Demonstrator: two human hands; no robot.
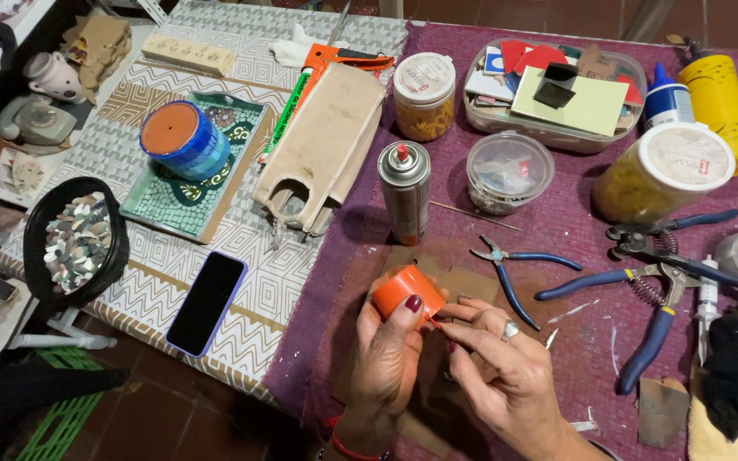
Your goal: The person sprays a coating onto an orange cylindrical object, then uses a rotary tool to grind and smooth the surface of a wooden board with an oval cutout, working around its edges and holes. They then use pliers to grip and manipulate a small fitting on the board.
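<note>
Pinching orange cap [405,290] just below spray can [405,191]: left hand [386,358] grip; right hand [497,363] fingertips pressed together at cap's edge.

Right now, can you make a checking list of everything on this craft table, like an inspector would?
Surface: purple cloth beside a zigzag-patterned cloth.
Job's things: small orange cap, held above a brown card piece.
Clutter: spray can, blue-handled pliers, larger blue cutters, lidded jars, box of coloured scraps, yellow bottle, phone, black bowl of pebbles, blue-sided pot on a mosaic tray.
Grippers: left hand grips the cap; right hand pinches at its rim.
Cables: nothing seen.
Surroundings: tiled floor, shelf with ornaments at left.
</note>
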